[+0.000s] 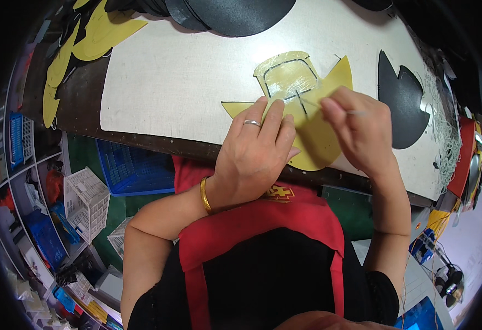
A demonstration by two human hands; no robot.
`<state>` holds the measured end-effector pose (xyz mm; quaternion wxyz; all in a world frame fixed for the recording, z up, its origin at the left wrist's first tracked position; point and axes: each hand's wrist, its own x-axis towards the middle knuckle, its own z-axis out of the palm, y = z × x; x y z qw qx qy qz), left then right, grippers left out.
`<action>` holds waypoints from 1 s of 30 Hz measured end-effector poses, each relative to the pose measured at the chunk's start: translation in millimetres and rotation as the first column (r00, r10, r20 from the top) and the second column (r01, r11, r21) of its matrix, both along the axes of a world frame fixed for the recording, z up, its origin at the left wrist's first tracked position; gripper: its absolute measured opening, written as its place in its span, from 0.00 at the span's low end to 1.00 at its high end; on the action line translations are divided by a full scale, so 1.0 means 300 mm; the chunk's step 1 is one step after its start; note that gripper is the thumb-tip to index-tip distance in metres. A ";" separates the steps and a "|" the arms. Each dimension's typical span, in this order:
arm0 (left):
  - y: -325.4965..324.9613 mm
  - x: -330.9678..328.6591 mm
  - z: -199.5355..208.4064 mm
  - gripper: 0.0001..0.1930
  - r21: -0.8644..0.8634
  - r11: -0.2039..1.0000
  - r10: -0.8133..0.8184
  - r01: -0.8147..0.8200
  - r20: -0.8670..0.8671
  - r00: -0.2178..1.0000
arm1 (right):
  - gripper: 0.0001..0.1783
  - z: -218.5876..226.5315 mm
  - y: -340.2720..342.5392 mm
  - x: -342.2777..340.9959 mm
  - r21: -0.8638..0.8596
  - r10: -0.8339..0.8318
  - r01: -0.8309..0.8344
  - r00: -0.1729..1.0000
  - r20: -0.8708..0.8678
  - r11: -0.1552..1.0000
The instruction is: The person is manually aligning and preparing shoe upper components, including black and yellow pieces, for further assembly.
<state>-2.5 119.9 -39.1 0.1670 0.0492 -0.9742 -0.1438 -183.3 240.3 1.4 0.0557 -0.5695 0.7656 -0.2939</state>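
Observation:
A yellow cut-out piece (320,140) with pointed side flaps lies on the white board near its front edge. Dark dashes outline a rounded shape on its upper part, where a clear, shiny patch (289,77) catches the light. My left hand (257,140), with a ring and a gold bangle, lies on the piece with its fingers stretched out flat, below the shiny patch. Over the right part of the piece, my right hand (362,126) pinches a thin stick-like tool (309,103). Its tip points left toward the dark dashes; whether it touches the piece I cannot tell.
Black sheet pieces (241,16) are stacked at the far edge of the white board (164,77). A black cut-out (400,104) and a heap of pale thread (444,137) lie at right. More yellow pieces (100,36) lie at far left. A blue crate (133,170) stands below the table.

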 end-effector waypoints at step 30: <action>-0.034 0.068 0.070 0.12 -0.067 0.922 -0.386 0.380 -0.213 0.898 | 0.09 -0.036 0.153 -0.163 0.082 -0.309 0.342 0.688 0.657 0.936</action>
